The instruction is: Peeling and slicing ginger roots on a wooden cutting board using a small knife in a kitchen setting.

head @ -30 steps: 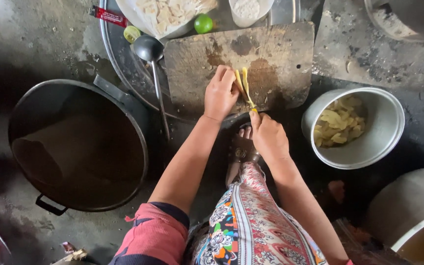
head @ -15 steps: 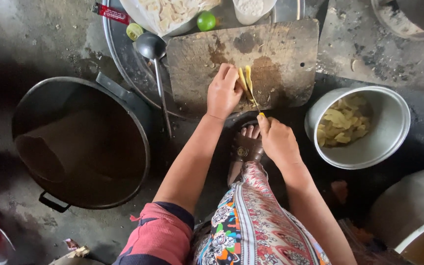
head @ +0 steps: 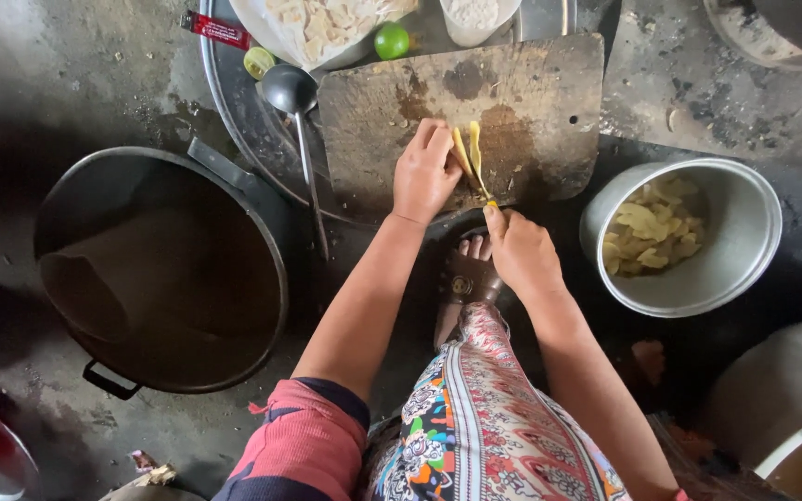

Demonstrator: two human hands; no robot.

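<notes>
A worn wooden cutting board (head: 531, 93) lies on a large metal tray (head: 234, 111) on the ground. My left hand (head: 424, 172) presses down on pale yellow strips of food (head: 466, 153) at the board's near edge. My right hand (head: 522, 250) grips a knife by its yellow handle (head: 492, 206), with the thin blade running along the strips. My sandalled foot (head: 464, 278) rests just below the board.
A white bowl (head: 754, 232) with yellow cut pieces sits to the right. A large dark pot (head: 160, 269) stands at left. A ladle (head: 294, 102), a lime (head: 392, 40), a halved lime (head: 258, 61) and a plate of chips (head: 327, 28) lie at the tray's top.
The view has shifted slightly. My right hand has drawn back a little toward me with the knife; my left hand stays on the strips.
</notes>
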